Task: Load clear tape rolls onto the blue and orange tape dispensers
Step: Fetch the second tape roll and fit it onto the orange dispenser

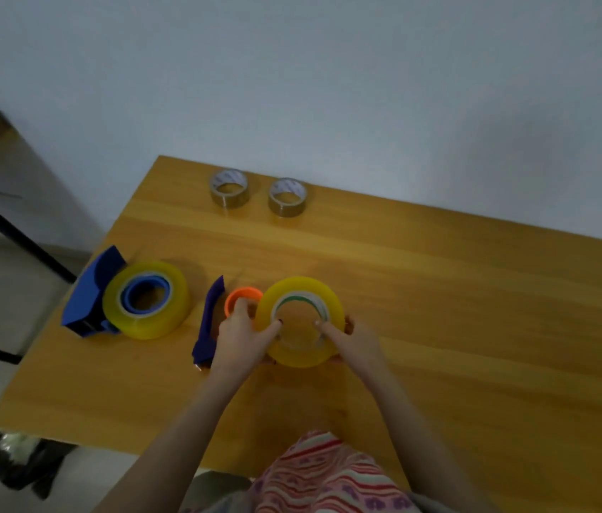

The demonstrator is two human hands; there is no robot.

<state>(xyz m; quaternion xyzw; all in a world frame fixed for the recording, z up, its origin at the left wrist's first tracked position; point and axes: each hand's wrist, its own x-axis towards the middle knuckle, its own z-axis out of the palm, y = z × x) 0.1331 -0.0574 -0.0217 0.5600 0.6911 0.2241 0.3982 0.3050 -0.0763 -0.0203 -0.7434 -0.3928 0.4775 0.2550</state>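
Observation:
A yellowish clear tape roll (299, 290) is held just above the wooden table (440, 327) near its middle. My left hand (240, 338) grips the roll's left side and my right hand (351, 338) its right side, each with a finger hooked into the core. Just left of the roll shows an orange dispenser ring (242, 296), attached to a dark blue handle piece (209, 322); my left hand partly hides both. At the table's left edge lies the blue dispenser (90, 294) with another clear tape roll (151, 303) sitting on its blue hub.
Two smaller brownish tape rolls (228, 187) (287, 197) lie flat near the table's far edge. A black table frame (7, 231) stands to the left, and a dark bag (22, 464) sits on the floor under the near left corner.

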